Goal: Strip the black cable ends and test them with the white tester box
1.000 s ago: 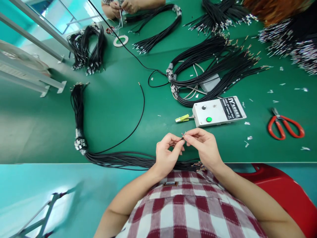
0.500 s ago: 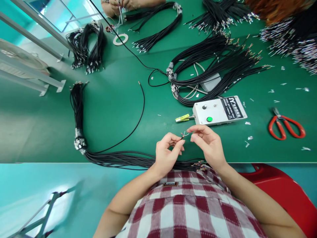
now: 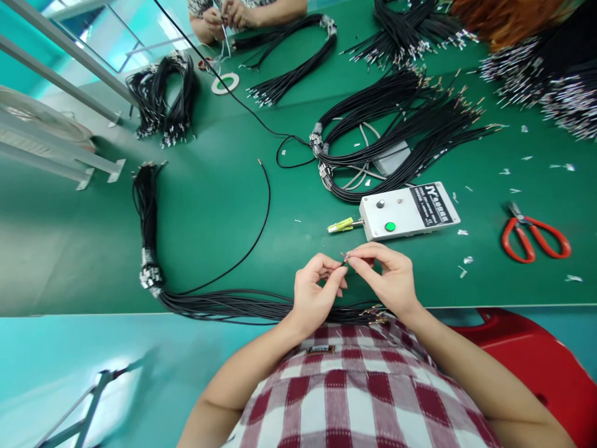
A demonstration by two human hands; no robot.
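Note:
Between thumb and fingers my left hand (image 3: 319,290) pinches the end of a black cable (image 3: 344,262), whose thin coloured wires (image 3: 346,256) fan out at the tip. My right hand (image 3: 388,277) is closed on these wires, its fingertips almost touching the left ones. Beyond my hands lies a white control box (image 3: 408,212) with a green button and a yellow-green clip (image 3: 341,225) on its left side. A bundle of black cables (image 3: 224,303) runs along the table's near edge and passes beneath my left hand.
Looped black cable bundles (image 3: 354,143) lie behind the box. Red-handled pliers (image 3: 536,234) rest at the right among clear scraps. A roll of tape (image 3: 225,83) is near another person's hands (image 3: 228,17). Metal bars (image 3: 56,130) stand at the left; a red chair (image 3: 527,354) is at lower right.
My right hand has moved slightly left and its fingers have closed on the wires at the cable end. My left hand keeps its pinch. The view has shifted a little.

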